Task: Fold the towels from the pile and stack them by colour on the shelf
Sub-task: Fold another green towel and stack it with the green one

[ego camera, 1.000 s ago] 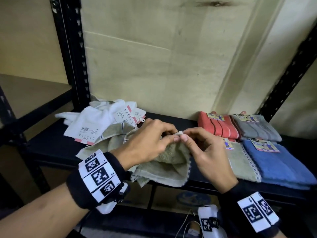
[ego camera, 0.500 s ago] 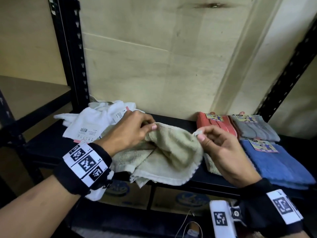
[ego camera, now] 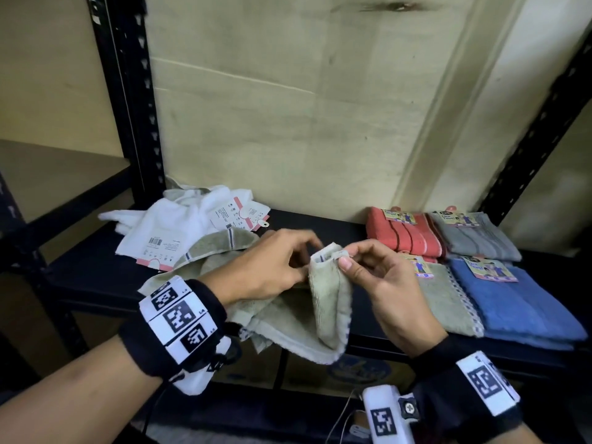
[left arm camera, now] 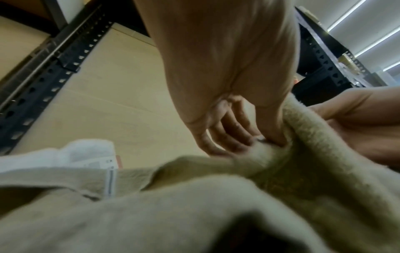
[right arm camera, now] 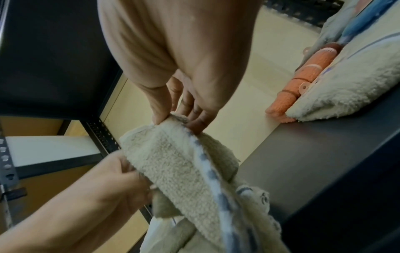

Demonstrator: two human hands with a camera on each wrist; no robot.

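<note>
The beige towel point(ego camera: 323, 302) hangs over the front lip of the shelf point(ego camera: 320, 219), its upper end lifted between the two hands and the rest trailing down and leftward under the left wrist. The right hand point(ego camera: 384, 283) pinches the gathered top corners between thumb and forefinger, the other fingers loosely curled behind; holding two corners together this way looks meant to line up the edges for a fold. The left hand point(ego camera: 266, 267) sits just left of that pinch with its fingers bent against the cloth; its wrist view shows the fingertips pressed into the pile, but a true grip cannot be told through the blur. Beyond the left hand lies the unfolded pile point(ego camera: 179, 225) of white towels with paper labels. Right of the right hand sit the folded stacks: beige point(ego camera: 445, 299) nearest, blue point(ego camera: 512, 302) beside it, red point(ego camera: 407, 235) and grey point(ego camera: 474, 238) behind. Half a second ago the hands were apart, spreading the towel wide; now they have closed together and the cloth is doubled.
</note>
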